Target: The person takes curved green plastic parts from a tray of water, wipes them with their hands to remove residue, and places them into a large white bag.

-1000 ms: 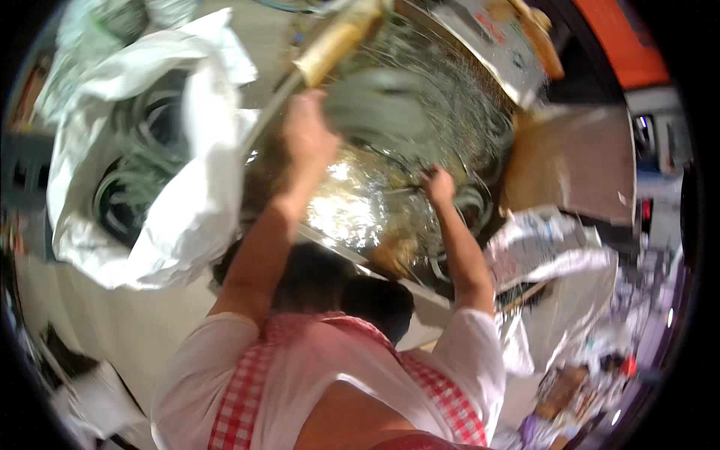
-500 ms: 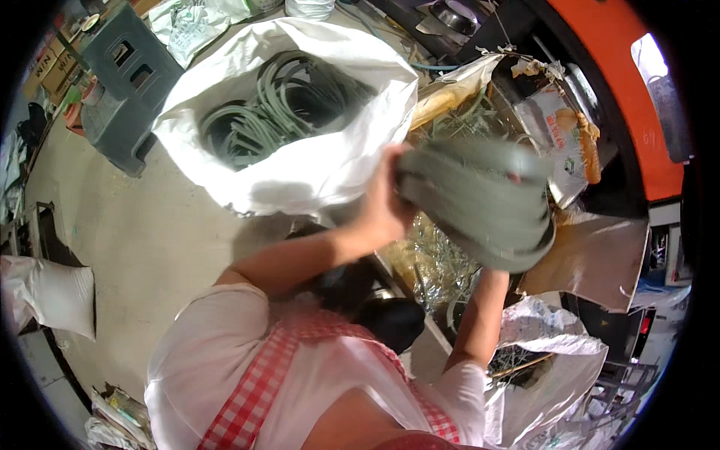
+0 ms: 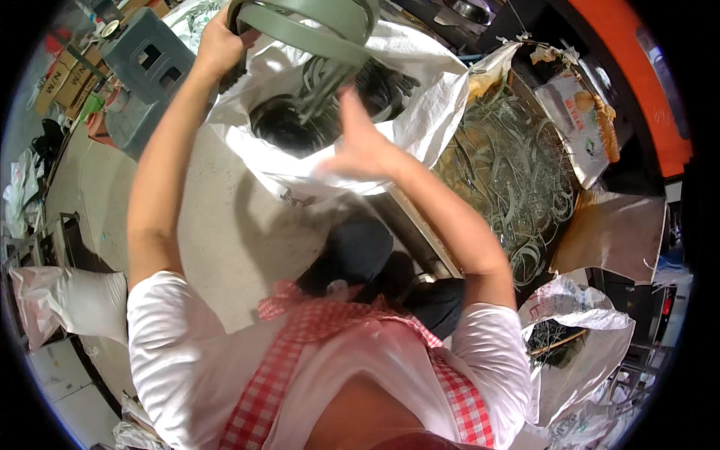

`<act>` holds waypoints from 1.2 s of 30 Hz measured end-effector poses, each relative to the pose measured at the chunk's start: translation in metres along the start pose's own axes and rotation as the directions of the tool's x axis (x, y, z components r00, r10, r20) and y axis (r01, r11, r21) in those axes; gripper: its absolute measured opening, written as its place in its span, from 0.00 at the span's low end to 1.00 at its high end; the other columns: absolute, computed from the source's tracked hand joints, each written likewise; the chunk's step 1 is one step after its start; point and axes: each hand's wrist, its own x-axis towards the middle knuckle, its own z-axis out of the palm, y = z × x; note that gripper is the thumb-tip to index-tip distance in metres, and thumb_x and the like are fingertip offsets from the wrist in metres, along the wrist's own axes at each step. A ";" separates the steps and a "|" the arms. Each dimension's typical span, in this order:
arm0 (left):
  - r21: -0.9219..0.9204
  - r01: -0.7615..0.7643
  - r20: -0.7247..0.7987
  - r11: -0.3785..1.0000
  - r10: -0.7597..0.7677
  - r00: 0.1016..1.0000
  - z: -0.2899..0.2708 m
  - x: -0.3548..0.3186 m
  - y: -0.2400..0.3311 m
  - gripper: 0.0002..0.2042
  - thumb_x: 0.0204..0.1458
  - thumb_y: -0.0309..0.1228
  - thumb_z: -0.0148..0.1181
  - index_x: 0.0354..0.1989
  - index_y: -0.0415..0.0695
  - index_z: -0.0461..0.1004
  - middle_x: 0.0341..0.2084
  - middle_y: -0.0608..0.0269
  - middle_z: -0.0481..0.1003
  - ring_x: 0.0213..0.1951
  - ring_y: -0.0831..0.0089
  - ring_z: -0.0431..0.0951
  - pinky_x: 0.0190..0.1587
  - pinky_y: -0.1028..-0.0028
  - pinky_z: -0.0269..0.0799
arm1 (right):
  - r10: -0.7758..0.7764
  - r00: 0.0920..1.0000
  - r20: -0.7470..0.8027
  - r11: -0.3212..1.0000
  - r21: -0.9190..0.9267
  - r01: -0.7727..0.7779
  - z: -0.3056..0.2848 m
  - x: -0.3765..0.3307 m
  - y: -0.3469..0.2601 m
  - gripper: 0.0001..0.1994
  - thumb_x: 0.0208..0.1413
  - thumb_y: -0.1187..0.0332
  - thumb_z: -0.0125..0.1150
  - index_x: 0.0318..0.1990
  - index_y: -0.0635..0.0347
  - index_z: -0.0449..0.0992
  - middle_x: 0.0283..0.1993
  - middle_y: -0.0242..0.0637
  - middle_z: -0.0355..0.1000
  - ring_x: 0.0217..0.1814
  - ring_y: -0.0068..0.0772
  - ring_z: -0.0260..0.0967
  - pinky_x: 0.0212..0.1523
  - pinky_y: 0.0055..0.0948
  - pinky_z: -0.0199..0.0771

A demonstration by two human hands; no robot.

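Note:
My left hand [image 3: 221,46] is closed on the left edge of a bundle of wide grey-green rings [image 3: 319,30]. The bundle is held over the far part of a large white sack [image 3: 262,169], whose mouth gapes. Inside the sack lie more grey-green rings [image 3: 289,124], partly covered by the held bundle and my right arm. Nothing is in my right hand [image 3: 360,146], which is over the sack's near rim, slightly blurred, with thumb and fingers apart.
To the right, a tray [image 3: 517,172] holds tangled thin strips and clear scraps. A cardboard sheet [image 3: 611,236] and a smaller white sack [image 3: 585,375] are at the near right. A grey step stool [image 3: 146,56] stands at the far left, an orange machine [image 3: 630,75] at the right edge.
The ring bundle has moved from above the tray leftward and away, over the white sack. My right hand has let go of it and reaches over the sack's near rim.

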 end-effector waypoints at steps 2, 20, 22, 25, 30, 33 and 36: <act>-0.063 -0.121 0.121 0.991 0.128 0.984 0.004 0.002 0.010 0.18 0.43 0.22 0.58 0.46 0.38 0.68 0.34 0.61 0.76 0.35 0.76 0.73 0.40 0.74 0.69 | 0.118 0.782 0.612 0.712 -0.601 0.363 0.006 -0.034 0.014 0.24 0.48 0.71 0.51 0.56 0.64 0.62 0.39 0.53 0.72 0.39 0.45 0.73 0.38 0.37 0.74; 0.121 -0.887 0.917 0.445 0.291 0.272 0.145 -0.044 -0.010 0.21 0.33 0.23 0.57 0.43 0.43 0.70 0.53 0.51 0.61 0.54 0.52 0.59 0.55 0.60 0.57 | -0.786 0.463 -0.409 0.596 -0.305 0.743 -0.011 -0.090 0.001 0.13 0.42 0.62 0.62 0.37 0.55 0.75 0.37 0.31 0.71 0.45 0.31 0.65 0.44 0.36 0.59; 0.091 -0.812 0.895 0.577 0.311 0.321 0.119 -0.051 0.036 0.28 0.27 0.17 0.60 0.45 0.43 0.69 0.57 0.52 0.58 0.59 0.50 0.55 0.60 0.58 0.52 | -0.714 0.429 -0.553 0.687 -0.436 0.581 -0.043 -0.121 0.028 0.10 0.43 0.63 0.63 0.34 0.54 0.77 0.34 0.28 0.72 0.42 0.32 0.67 0.43 0.35 0.60; 0.239 -0.764 0.701 0.600 0.438 0.563 0.084 -0.053 0.042 0.25 0.30 0.15 0.56 0.45 0.40 0.70 0.56 0.52 0.61 0.61 0.52 0.55 0.61 0.60 0.51 | -0.238 0.669 -0.704 0.969 -0.215 0.119 -0.080 -0.186 0.107 0.07 0.45 0.68 0.59 0.33 0.57 0.77 0.36 0.38 0.75 0.37 0.37 0.72 0.40 0.34 0.68; -0.387 -0.403 -0.140 0.829 0.379 0.915 0.171 -0.147 0.192 0.14 0.50 0.17 0.47 0.47 0.28 0.65 0.43 0.50 0.70 0.42 0.64 0.72 0.46 0.68 0.69 | 0.637 0.518 -0.571 0.657 0.050 -0.752 -0.099 -0.307 0.279 0.14 0.50 0.62 0.56 0.42 0.58 0.74 0.39 0.43 0.73 0.42 0.45 0.71 0.43 0.38 0.70; -0.416 -0.400 0.393 0.817 0.558 0.731 0.304 -0.156 0.272 0.18 0.49 0.32 0.56 0.47 0.36 0.69 0.49 0.47 0.69 0.51 0.58 0.69 0.54 0.68 0.63 | 0.632 0.547 -0.549 0.648 -0.012 -0.762 -0.111 -0.318 0.345 0.16 0.50 0.60 0.57 0.43 0.60 0.73 0.42 0.46 0.72 0.44 0.46 0.69 0.44 0.39 0.69; -0.239 -0.228 0.567 0.944 0.326 0.756 0.453 -0.130 0.221 0.26 0.47 0.37 0.59 0.53 0.36 0.64 0.55 0.46 0.62 0.58 0.54 0.61 0.59 0.66 0.56 | 0.617 0.585 -0.527 0.662 -0.054 -0.748 -0.143 -0.316 0.386 0.18 0.51 0.57 0.57 0.44 0.61 0.72 0.44 0.48 0.71 0.47 0.47 0.68 0.47 0.39 0.67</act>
